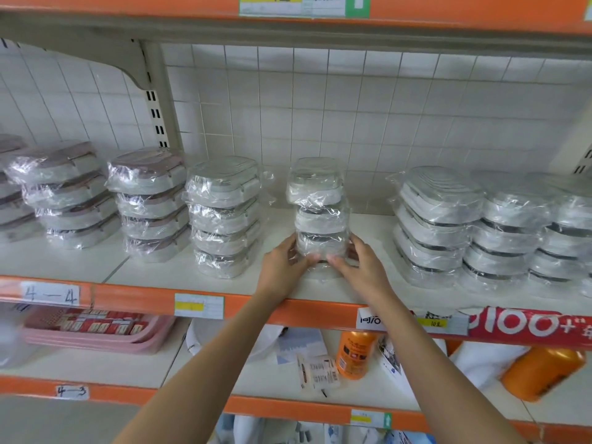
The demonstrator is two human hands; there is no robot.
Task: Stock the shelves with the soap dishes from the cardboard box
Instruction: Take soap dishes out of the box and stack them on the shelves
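Both hands reach onto a white shelf board with an orange front rail (320, 310). The left hand (283, 267) and the right hand (358, 267) are clamped on opposite sides of the bottom of a tall stack of white plastic soap dishes wrapped in clear film (318, 216); the fingers curl round its lower dishes and the thumbs nearly meet in front. The stack stands upright on the shelf, between the two hands, its upper dishes slightly offset.

To the left of the left hand, near it, stands a stack of white film-wrapped soap dishes (224, 219); farther left are two stacks of film-wrapped dishes with dusky pink lids (149, 203) (67, 193). To the right of the right hand, well apart, stand several touching stacks of white film-wrapped dishes (480, 229). Behind the held stack is a white tiled wall (352, 107).

Below the forearms, on the lower shelf, stand an orange plastic bottle (355, 355), a second orange bottle lying tilted (541, 373) and a pink plastic tray of red packets (96, 331).
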